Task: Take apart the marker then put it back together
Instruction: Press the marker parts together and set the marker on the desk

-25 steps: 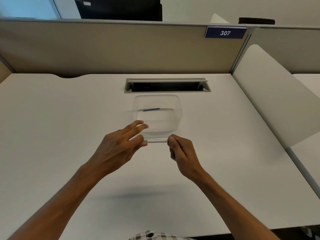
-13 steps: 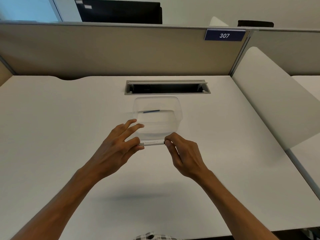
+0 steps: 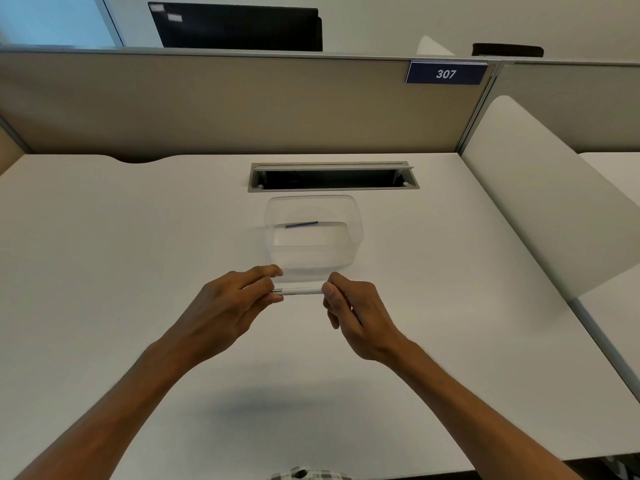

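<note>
White marker (image 3: pixel 300 290), held level above the desk (image 3: pixel 104 271), spanning the gap between the two hands. Left hand (image 3: pixel 228 306): fingertips pinch the marker's left end, where dark print shows on the barrel; the upper fingers lie nearly straight, pointing right. Right hand (image 3: pixel 356 313): thumb and curled fingers pinch the marker's right end, hiding its tip. Only the middle length of the barrel is visible; whether a cap is on cannot be told. Just beyond the marker, a clear tub (image 3: pixel 313 233) stands on the desk, with a thin blue rod (image 3: pixel 301 224) lying in it. Behind the tub, a cable slot (image 3: pixel 332 176) is set into the desk. A beige partition (image 3: pixel 225 105) closes the far edge, bearing a blue sign (image 3: pixel 446 74) reading 307. A dark monitor (image 3: pixel 239 26) shows above the partition.
</note>
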